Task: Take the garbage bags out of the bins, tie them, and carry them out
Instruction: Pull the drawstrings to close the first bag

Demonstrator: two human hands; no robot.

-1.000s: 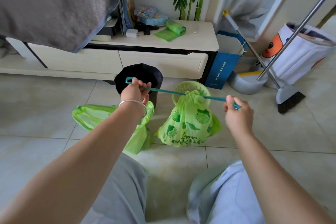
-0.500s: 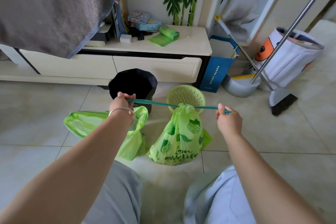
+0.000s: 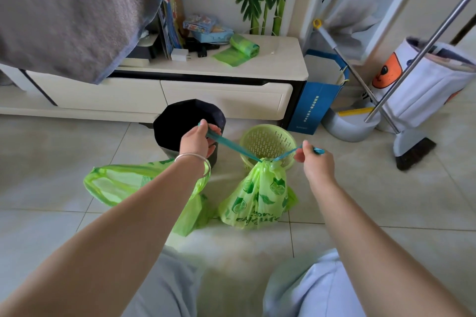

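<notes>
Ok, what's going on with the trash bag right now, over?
Left hand and right hand each grip a drawstring end. Printed green bag cinched, on floor. Second bag lies open. Nothing blocking.

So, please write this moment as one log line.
step: tying | left hand: grips drawstring | right hand: grips other end | printed bag: cinched, on floor
</notes>
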